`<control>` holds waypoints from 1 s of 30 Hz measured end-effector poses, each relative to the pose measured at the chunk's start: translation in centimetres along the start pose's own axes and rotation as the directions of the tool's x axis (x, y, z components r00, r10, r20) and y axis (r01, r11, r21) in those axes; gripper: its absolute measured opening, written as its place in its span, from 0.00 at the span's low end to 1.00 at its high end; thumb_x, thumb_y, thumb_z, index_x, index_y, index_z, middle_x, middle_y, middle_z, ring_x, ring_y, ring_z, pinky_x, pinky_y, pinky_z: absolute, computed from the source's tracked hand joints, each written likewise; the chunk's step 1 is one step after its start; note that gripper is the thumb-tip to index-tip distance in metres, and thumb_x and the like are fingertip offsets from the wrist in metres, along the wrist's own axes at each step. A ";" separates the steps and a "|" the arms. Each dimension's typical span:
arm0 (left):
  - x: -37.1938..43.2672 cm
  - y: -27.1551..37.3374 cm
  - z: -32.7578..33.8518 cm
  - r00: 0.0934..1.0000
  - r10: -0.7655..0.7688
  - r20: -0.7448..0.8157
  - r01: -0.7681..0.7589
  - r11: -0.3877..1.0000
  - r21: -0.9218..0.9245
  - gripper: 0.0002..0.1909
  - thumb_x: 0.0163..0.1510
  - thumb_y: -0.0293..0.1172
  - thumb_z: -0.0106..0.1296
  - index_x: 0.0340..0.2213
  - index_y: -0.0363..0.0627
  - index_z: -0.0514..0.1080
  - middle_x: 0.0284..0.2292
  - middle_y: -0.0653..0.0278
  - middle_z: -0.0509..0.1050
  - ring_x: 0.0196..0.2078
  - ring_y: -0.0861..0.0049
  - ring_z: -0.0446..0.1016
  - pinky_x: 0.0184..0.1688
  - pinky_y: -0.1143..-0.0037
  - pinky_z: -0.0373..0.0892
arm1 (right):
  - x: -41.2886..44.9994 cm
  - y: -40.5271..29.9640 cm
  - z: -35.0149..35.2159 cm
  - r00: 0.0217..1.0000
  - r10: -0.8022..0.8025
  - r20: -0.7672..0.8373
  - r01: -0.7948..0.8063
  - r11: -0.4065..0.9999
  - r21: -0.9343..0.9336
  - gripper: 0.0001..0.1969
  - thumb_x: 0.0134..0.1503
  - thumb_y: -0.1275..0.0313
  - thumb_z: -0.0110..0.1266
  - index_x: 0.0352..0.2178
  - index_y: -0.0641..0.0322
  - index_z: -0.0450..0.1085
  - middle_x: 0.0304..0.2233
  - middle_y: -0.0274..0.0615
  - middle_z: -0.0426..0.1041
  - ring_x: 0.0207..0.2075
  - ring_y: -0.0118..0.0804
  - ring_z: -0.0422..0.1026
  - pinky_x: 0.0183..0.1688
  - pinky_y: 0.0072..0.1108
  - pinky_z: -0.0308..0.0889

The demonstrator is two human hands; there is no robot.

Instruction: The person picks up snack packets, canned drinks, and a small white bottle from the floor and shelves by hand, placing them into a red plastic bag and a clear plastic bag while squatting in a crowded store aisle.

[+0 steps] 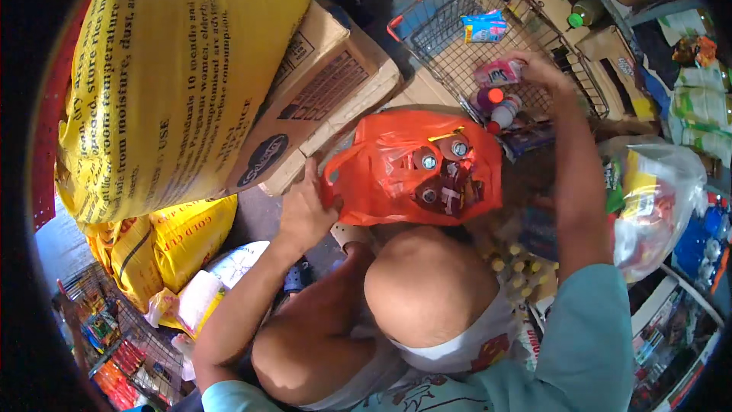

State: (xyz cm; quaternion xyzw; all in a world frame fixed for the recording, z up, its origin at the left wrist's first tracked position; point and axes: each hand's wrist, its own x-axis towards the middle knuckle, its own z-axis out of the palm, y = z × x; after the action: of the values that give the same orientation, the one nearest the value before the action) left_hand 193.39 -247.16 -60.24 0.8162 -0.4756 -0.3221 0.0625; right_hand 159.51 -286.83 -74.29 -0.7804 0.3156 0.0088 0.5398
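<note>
With my left hand (307, 209) I grip the handle side of a red-orange plastic bag (372, 137). The bag lies mouth up before my knees. Inside it stand several capped bottles (429, 162) and dark packets (453, 189). My right hand (540, 71) reaches into a wire shopping basket (532, 17) and has its fingers on a pink packet (496, 73). Beside that packet are a bottle with an orange cap (490, 97) and a white bottle with a red cap (505, 111). A blue and pink pack (484, 27) lies farther back in the basket.
A large yellow rice sack (171, 68) leans on a cardboard carton (320, 86) at left. Smaller yellow sacks (191, 234) lie below it. A filled clear plastic bag (657, 200) is at right. Green-capped bottles (586, 11) stand beyond the basket. Another wire rack (126, 326) is lower left.
</note>
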 end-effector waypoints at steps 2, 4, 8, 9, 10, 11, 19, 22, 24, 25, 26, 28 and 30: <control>0.9 -0.6 1.1 0.994 -0.059 0.090 0.064 0.996 -0.056 0.35 0.43 0.30 0.60 0.52 0.39 0.59 0.39 0.38 0.72 0.42 0.43 0.73 0.47 0.57 0.69 | -1.1 3.1 -1.9 0.976 0.214 -0.031 -0.213 0.977 0.017 0.20 0.52 0.81 0.46 0.46 0.53 0.71 0.42 0.35 0.75 0.39 0.28 0.73 0.39 0.21 0.69; 0.4 -2.7 2.1 0.992 0.126 -0.014 -0.127 0.990 -0.059 0.31 0.45 0.29 0.57 0.51 0.37 0.62 0.33 0.40 0.75 0.42 0.45 0.73 0.45 0.58 0.69 | 0.0 2.4 1.0 0.915 0.395 -0.079 -0.321 0.833 0.451 0.16 0.59 0.75 0.42 0.45 0.52 0.73 0.42 0.33 0.75 0.39 0.27 0.72 0.41 0.22 0.69; 0.0 -2.2 2.6 0.992 -0.025 0.126 0.035 0.997 -0.075 0.27 0.46 0.31 0.56 0.49 0.36 0.64 0.35 0.40 0.75 0.42 0.46 0.74 0.45 0.60 0.70 | 1.6 -0.6 3.8 0.897 0.440 0.046 -0.432 0.848 0.307 0.16 0.54 0.66 0.55 0.44 0.56 0.73 0.44 0.35 0.75 0.42 0.30 0.72 0.46 0.24 0.67; 1.0 -0.6 3.3 0.991 0.037 0.127 -0.023 0.994 -0.111 0.27 0.46 0.30 0.57 0.48 0.36 0.65 0.35 0.43 0.76 0.41 0.52 0.76 0.44 0.63 0.71 | 0.9 3.7 1.7 0.916 0.401 0.025 -0.397 0.897 0.194 0.19 0.51 0.63 0.59 0.45 0.57 0.73 0.44 0.36 0.75 0.44 0.31 0.71 0.47 0.24 0.66; 0.5 -0.8 3.0 0.992 0.034 0.119 -0.021 0.994 -0.108 0.26 0.46 0.29 0.57 0.48 0.36 0.65 0.34 0.45 0.77 0.40 0.57 0.77 0.44 0.67 0.71 | 1.7 3.0 2.4 0.896 0.439 0.059 -0.440 0.898 0.007 0.22 0.49 0.61 0.61 0.45 0.58 0.73 0.44 0.37 0.75 0.44 0.32 0.71 0.48 0.24 0.66; 0.4 -2.3 3.5 0.992 0.024 0.121 -0.013 0.996 -0.091 0.26 0.46 0.29 0.57 0.48 0.36 0.65 0.34 0.45 0.77 0.40 0.57 0.77 0.44 0.67 0.71 | 2.2 2.4 3.2 0.873 0.480 0.083 -0.461 0.869 -0.182 0.26 0.47 0.60 0.64 0.46 0.60 0.72 0.44 0.38 0.75 0.45 0.33 0.71 0.48 0.24 0.66; 1.2 -3.2 4.6 0.975 -0.112 0.194 0.223 0.551 -0.804 0.18 0.53 0.18 0.53 0.45 0.43 0.67 0.37 0.67 0.73 0.39 0.81 0.72 0.45 0.79 0.69 | 2.9 0.6 -0.6 0.832 0.451 -0.322 -0.551 0.736 -0.393 0.21 0.48 0.62 0.62 0.41 0.62 0.71 0.39 0.47 0.77 0.40 0.46 0.75 0.46 0.34 0.70; 1.4 -3.2 4.6 0.972 -0.132 0.196 0.232 0.374 -0.898 0.15 0.55 0.20 0.53 0.44 0.44 0.68 0.37 0.67 0.74 0.38 0.83 0.72 0.45 0.79 0.69 | 3.4 -2.3 2.1 0.639 0.229 -0.734 -0.658 0.658 -0.367 0.16 0.49 0.66 0.59 0.38 0.62 0.70 0.38 0.53 0.76 0.41 0.54 0.74 0.45 0.38 0.70; 1.2 -2.4 4.0 0.969 -0.133 0.206 0.242 0.371 -0.897 0.14 0.55 0.21 0.53 0.43 0.44 0.68 0.36 0.69 0.74 0.37 0.85 0.72 0.44 0.80 0.68 | 2.7 -4.2 5.4 0.517 -0.131 -0.846 -0.536 0.721 -0.439 0.12 0.48 0.69 0.56 0.34 0.62 0.70 0.35 0.51 0.76 0.39 0.53 0.75 0.42 0.39 0.70; 1.1 -2.1 3.5 0.967 -0.139 0.212 0.249 0.371 -0.895 0.12 0.56 0.22 0.54 0.42 0.44 0.69 0.35 0.70 0.74 0.37 0.86 0.71 0.43 0.81 0.68 | 1.9 -6.0 7.0 0.523 -0.133 -0.842 -0.526 0.727 -0.442 0.12 0.48 0.69 0.56 0.34 0.62 0.70 0.35 0.51 0.76 0.39 0.53 0.75 0.42 0.39 0.70; 1.1 -2.2 3.3 0.966 -0.149 0.210 0.251 0.367 -0.896 0.12 0.56 0.22 0.54 0.42 0.44 0.69 0.35 0.70 0.74 0.37 0.86 0.71 0.43 0.81 0.68 | 0.6 -8.4 8.4 0.641 0.009 -0.767 -0.488 0.777 -0.398 0.12 0.48 0.68 0.56 0.33 0.62 0.71 0.34 0.50 0.77 0.38 0.52 0.76 0.42 0.38 0.71; 1.2 -1.6 2.9 0.970 -0.099 0.224 0.244 0.450 -0.859 0.10 0.56 0.23 0.55 0.40 0.44 0.71 0.33 0.73 0.73 0.35 0.89 0.69 0.39 0.83 0.66 | -0.5 -8.5 9.0 0.739 0.141 -0.659 -0.463 0.817 -0.344 0.12 0.48 0.67 0.57 0.32 0.63 0.72 0.32 0.49 0.77 0.37 0.51 0.76 0.42 0.37 0.71; 1.3 -1.4 3.2 0.975 -0.078 0.207 0.219 0.490 -0.844 0.09 0.55 0.23 0.55 0.39 0.44 0.71 0.33 0.74 0.72 0.35 0.90 0.68 0.38 0.84 0.65 | -1.1 -5.1 8.7 0.742 0.192 -0.642 -0.483 0.817 -0.314 0.13 0.50 0.64 0.57 0.34 0.60 0.74 0.30 0.50 0.77 0.33 0.53 0.77 0.39 0.39 0.71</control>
State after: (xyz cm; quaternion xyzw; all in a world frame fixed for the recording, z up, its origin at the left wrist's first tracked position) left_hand 193.02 -246.84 -63.96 0.6892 -0.1830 -0.5768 0.3985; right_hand 164.00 -277.83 -73.27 -0.7763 0.5940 -0.0553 0.2037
